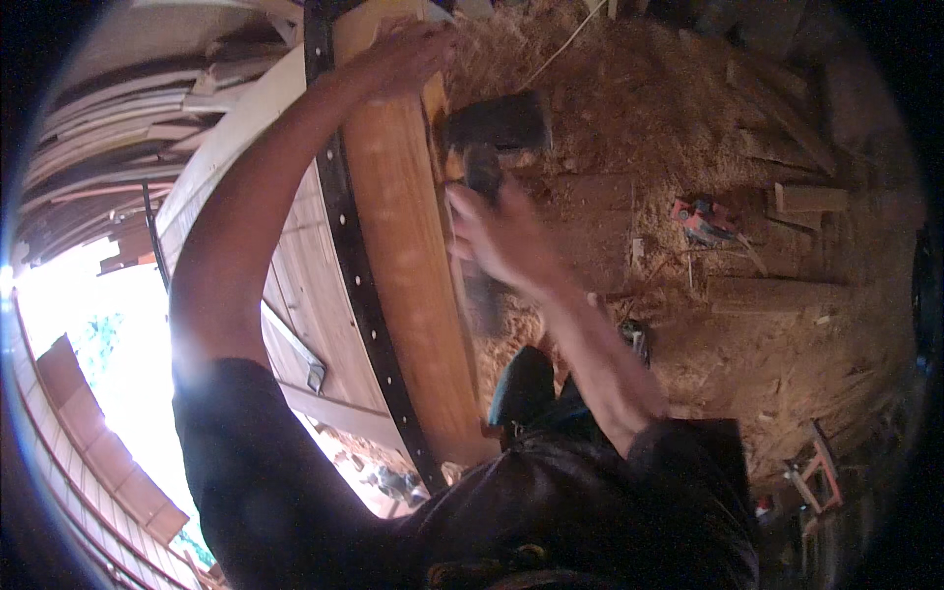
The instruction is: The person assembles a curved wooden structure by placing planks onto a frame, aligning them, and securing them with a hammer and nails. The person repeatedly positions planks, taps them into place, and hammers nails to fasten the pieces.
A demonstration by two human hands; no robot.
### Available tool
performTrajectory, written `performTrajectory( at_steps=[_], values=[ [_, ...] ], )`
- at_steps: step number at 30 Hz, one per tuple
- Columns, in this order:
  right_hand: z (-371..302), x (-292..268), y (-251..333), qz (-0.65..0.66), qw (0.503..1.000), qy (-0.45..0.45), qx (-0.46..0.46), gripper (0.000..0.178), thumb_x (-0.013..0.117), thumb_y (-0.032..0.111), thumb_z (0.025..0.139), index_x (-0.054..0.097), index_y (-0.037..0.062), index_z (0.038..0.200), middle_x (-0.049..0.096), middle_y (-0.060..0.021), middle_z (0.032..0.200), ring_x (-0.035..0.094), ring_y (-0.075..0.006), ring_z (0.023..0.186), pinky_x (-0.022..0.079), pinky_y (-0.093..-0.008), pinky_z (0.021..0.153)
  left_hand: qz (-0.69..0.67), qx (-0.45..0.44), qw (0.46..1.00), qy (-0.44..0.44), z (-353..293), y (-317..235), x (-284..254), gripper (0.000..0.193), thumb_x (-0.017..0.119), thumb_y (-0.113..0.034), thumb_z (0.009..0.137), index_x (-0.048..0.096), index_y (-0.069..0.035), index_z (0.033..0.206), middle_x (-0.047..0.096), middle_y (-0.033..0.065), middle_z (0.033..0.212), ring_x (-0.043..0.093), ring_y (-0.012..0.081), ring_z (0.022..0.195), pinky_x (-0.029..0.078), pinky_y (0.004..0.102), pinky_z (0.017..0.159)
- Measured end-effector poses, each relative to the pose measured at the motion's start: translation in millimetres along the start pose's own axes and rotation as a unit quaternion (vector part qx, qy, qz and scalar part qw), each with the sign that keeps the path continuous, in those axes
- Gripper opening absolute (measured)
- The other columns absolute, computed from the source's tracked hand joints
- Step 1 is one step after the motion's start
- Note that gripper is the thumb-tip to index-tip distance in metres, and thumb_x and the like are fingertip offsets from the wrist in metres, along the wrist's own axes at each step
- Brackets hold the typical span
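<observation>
My right hand (506, 236), blurred by motion, is closed on the dark handle of a black mallet (500, 120), beside the right edge of a long wooden board (393, 246). The mallet's wide head points away from me. My left arm stretches over the board, and my left hand (408, 61) is at its far end. Its fingers curl at the right edge; what lies inside them is hidden. A black metal bar with a row of holes (359, 251) runs along the board's left side.
Pale wood panels (315, 285) lie left of the bar, with a metal bracket (315, 376) on them. Stacked planks (128, 138) stand far left. On the sawdust-covered floor to the right are a red power tool (703, 218), wood offcuts (811, 199) and a frame saw (821, 472).
</observation>
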State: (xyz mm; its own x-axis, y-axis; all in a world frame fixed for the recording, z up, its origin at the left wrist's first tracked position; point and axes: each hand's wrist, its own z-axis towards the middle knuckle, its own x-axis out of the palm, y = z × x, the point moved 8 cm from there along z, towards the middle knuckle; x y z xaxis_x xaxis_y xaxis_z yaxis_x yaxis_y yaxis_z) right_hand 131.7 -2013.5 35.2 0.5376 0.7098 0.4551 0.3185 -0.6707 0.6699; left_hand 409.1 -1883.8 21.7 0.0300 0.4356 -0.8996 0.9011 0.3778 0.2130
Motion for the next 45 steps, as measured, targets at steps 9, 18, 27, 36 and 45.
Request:
performTrajectory(
  at_steps=[9, 18, 27, 36, 45],
  values=[
    [-10, -91, 121, -0.010, 0.926, -0.292, -0.238, 0.037, 0.058, 0.048, 0.102, 0.060, 0.0119, 0.094, 0.056, -0.0011, 0.071, 0.055, -0.0153, 0.060, 0.051, -0.0371, 0.055, -0.087, 0.077, 0.982, -0.148, -8, -9, -13, 0.034, 0.053, -0.023, 0.106, 0.055, -0.015, 0.139, 0.059, 0.0096, 0.141, 0.052, 0.0297, 0.135, 0.034, 0.0544, 0.113],
    [-35, 33, -24, -0.151, 0.958, 0.142, 0.196, 0.029, 0.066, 0.034, 0.102, 0.050, 0.0119, 0.111, 0.050, 0.0023, 0.070, 0.051, -0.0095, 0.055, 0.043, -0.0278, 0.048, 0.059, 0.090, 0.988, -0.111, -7, -21, -9, 0.033, 0.055, -0.026, 0.102, 0.066, -0.014, 0.131, 0.063, 0.0101, 0.140, 0.058, 0.0316, 0.130, 0.041, 0.0541, 0.112],
    [-168, -193, -11, -0.195, 0.959, -0.206, 0.032, 0.028, 0.072, 0.041, 0.099, 0.057, 0.0165, 0.097, 0.055, 0.0030, 0.069, 0.051, -0.0108, 0.051, 0.043, -0.0297, 0.046, -0.211, -0.133, 0.832, -0.495, -159, -93, -109, 0.023, 0.061, -0.035, 0.101, 0.063, -0.013, 0.103, 0.066, 0.0169, 0.103, 0.065, 0.0395, 0.104, 0.056, 0.0479, 0.085],
    [-301, -319, -124, -0.182, 0.934, -0.258, 0.165, 0.027, 0.068, 0.040, 0.101, 0.059, 0.0175, 0.089, 0.052, 0.0036, 0.061, 0.051, -0.0114, 0.049, 0.045, -0.0304, 0.047, -0.371, -0.146, 0.797, -0.455, -240, -222, -25, 0.034, 0.056, -0.044, 0.103, 0.064, -0.013, 0.091, 0.066, 0.0096, 0.099, 0.057, 0.0289, 0.104, 0.048, 0.0440, 0.085],
    [-307, -165, -136, -0.209, 0.943, -0.151, 0.209, 0.018, 0.069, 0.032, 0.102, 0.061, 0.0165, 0.106, 0.057, 0.0035, 0.076, 0.054, -0.0062, 0.059, 0.044, -0.0250, 0.051, -0.336, -0.158, 0.850, -0.375, -246, -220, -2, 0.036, 0.056, -0.048, 0.101, 0.075, -0.018, 0.096, 0.068, -0.0017, 0.113, 0.049, 0.0233, 0.125, 0.047, 0.0459, 0.095]
  ],
)
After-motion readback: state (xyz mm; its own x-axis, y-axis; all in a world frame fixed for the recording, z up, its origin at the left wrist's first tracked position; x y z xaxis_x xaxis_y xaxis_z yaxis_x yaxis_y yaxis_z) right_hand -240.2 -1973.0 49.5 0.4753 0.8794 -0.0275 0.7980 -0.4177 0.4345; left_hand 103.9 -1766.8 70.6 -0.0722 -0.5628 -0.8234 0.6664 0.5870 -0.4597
